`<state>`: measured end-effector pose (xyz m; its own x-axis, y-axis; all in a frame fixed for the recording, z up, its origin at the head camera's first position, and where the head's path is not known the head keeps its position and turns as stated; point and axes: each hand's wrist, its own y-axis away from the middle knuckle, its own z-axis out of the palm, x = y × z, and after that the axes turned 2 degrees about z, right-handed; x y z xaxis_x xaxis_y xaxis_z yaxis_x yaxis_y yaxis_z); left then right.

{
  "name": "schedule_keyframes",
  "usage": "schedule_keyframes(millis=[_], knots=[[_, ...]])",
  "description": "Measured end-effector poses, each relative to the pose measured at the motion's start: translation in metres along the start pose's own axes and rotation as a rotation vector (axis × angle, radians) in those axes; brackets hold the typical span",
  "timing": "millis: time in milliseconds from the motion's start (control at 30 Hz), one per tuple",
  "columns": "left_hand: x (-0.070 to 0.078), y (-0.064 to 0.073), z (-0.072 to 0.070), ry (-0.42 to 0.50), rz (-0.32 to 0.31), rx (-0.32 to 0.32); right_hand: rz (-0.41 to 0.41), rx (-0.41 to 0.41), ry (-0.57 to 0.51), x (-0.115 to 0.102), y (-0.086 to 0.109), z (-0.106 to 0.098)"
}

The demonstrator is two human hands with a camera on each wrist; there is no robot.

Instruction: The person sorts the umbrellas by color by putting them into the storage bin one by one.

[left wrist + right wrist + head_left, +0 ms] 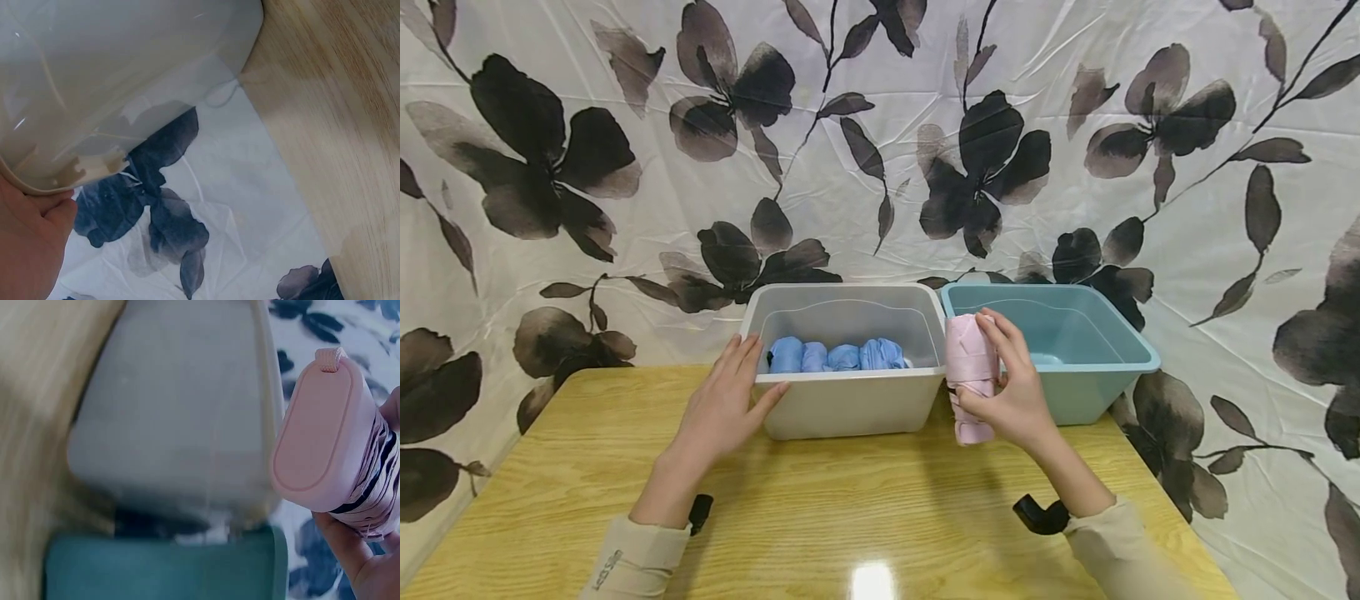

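My right hand [1011, 387] grips a pink folded umbrella [972, 367] upright in front of the gap between two bins. In the right wrist view, the umbrella's flat oval end [319, 428] with a small strap loop shows, and pleated pink fabric with dark bits lies behind it. My left hand [722, 404] rests on the front left corner of the grey-white bin [850, 408], fingers along its left side and thumb on the front wall. Within that bin, several blue rolled bundles [842, 357] lie in a row; their lower parts are hidden by the front wall.
A teal bin [1090, 387] stands close to the grey-white bin on the right. Both are at the back of a wood-grain table [850, 508], against a white cloth [865, 183] with dark flowers. Black wrist mounts [1041, 514] sit on both forearms.
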<state>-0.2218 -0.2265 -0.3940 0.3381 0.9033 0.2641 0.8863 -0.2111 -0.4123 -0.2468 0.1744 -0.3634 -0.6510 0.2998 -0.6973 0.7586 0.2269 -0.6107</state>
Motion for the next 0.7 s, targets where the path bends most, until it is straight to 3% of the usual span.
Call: schedule_keyframes(millis=[200, 433, 700], knots=[[0.001, 0.000, 0.000, -0.003, -0.008, -0.011, 0.071, 0.046, 0.074, 0.007, -0.023, -0.040], [0.000, 0.000, -0.002, -0.012, -0.010, -0.011, 0.145, 0.077, 0.199, 0.036, -0.059, -0.081], [0.001, 0.001, -0.001, -0.007, -0.008, -0.002, 0.408, -0.057, 0.245, 0.067, -0.086, -0.106]])
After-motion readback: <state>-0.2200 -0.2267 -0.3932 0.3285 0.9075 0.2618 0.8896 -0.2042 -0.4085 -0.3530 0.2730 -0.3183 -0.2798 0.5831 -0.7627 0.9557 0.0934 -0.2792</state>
